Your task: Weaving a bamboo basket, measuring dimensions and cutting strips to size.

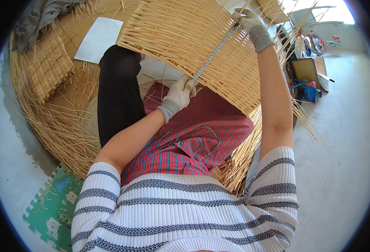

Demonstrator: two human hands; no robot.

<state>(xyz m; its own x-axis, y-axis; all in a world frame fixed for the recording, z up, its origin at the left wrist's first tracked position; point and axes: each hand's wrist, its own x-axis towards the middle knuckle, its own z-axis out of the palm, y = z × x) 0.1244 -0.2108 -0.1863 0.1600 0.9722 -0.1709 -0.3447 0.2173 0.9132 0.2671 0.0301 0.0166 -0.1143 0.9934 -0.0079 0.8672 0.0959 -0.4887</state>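
Observation:
A woven wicker panel (181,33) lies tilted over my lap, with loose strands sticking out at its right. A tape measure (212,54) stretches across the weave from the lower edge up to the upper one. My gloved left hand (178,94) pinches the tape at the panel's lower edge, fingers curled. Up at the far edge, my gloved right hand (252,27) has its fingers bent around the tape's other end, against the weave. A red striped cloth (197,138) covers my lap, and my dark-clad knee (117,80) rises left of it.
At the left are a smaller woven piece (50,69), a white sheet (96,40), long loose strands (54,138) and a grey cloth (48,14). A green foam mat (52,210) lies lower left. Boxes and assorted items (307,77) stand along the right, beside pale floor (336,176).

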